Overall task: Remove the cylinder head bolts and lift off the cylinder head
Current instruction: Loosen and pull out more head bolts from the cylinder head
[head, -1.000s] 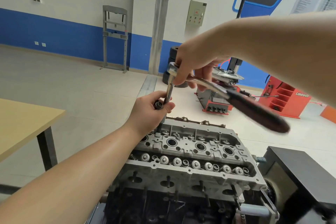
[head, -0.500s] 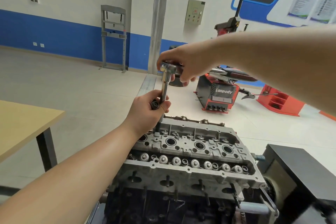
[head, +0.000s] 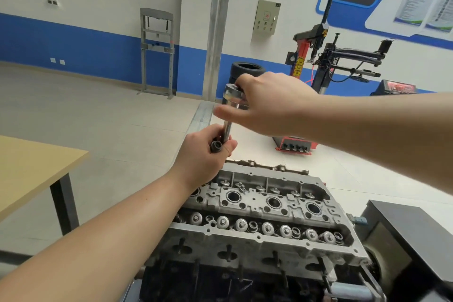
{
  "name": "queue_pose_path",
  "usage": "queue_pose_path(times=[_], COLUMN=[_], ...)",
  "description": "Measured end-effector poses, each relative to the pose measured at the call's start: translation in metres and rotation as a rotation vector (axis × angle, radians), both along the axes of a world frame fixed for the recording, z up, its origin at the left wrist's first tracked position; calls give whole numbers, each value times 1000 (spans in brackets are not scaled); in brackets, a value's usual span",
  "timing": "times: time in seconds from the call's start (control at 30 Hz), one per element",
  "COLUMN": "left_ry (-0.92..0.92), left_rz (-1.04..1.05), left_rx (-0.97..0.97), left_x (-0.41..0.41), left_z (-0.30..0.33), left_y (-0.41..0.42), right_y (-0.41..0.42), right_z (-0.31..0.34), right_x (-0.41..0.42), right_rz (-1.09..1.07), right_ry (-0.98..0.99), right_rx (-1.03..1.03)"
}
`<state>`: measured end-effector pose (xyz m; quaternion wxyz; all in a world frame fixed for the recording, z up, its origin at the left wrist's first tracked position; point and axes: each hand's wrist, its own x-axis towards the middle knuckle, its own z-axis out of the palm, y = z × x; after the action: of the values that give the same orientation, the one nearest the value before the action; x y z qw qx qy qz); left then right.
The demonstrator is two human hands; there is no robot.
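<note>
Workshop floor behind; cylinder head [head: 257, 206] seated on the engine, ratchet [head: 232, 94] and extension bar [head: 226, 130] held upright at its far-left corner by right hand [head: 267, 103] and left hand [head: 203, 154], both grips curled round the tool; bolt loosening judged under way, continued turning required.

hands [head: 269, 105]: 2 | ratchet [head: 231, 95]: 1 | cylinder head [head: 264, 206]: 1 | table [head: 29, 167]: 1

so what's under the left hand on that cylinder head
The ratchet extension runs down through the left hand toward the cylinder head's far-left corner. The bolt and socket below are hidden by the hand.
</note>
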<state>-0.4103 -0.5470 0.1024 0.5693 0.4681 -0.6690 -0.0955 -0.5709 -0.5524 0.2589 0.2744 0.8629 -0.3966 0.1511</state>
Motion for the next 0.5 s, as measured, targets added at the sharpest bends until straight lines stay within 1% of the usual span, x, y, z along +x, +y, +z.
queue_pose_path(times=[0.03, 0.1, 0.17, 0.23, 0.3, 0.4, 0.43, 0.5], left_ry=[0, -3, 28, 53, 36, -23, -32, -40], left_rz=[5, -5, -30, 2, 64, 129, 141, 142], left_rx=[-16, -40, -33, -25, -25, -25, -27, -38], left_x=[1, 3, 6, 8, 9, 6, 6, 7], left_z=[0, 0, 0, -1, -1, -1, -1, -1], left_y=[0, 0, 1, -1, -2, -4, -3, -3], right_y=[-8, -23, -30, -30, -25, -18, -17, -16], right_z=[1, 5, 5, 3, 6, 14, 16, 16], right_x=[-4, -10, -8, 4, 16, 34, 40, 44], right_rz=[92, 240, 282, 222, 81, -32, -60, -98], right_ry=[56, 139, 127, 89, 94, 173, 182, 116], right_rx=[-62, -91, -64, -41, -7, 157, 170, 142])
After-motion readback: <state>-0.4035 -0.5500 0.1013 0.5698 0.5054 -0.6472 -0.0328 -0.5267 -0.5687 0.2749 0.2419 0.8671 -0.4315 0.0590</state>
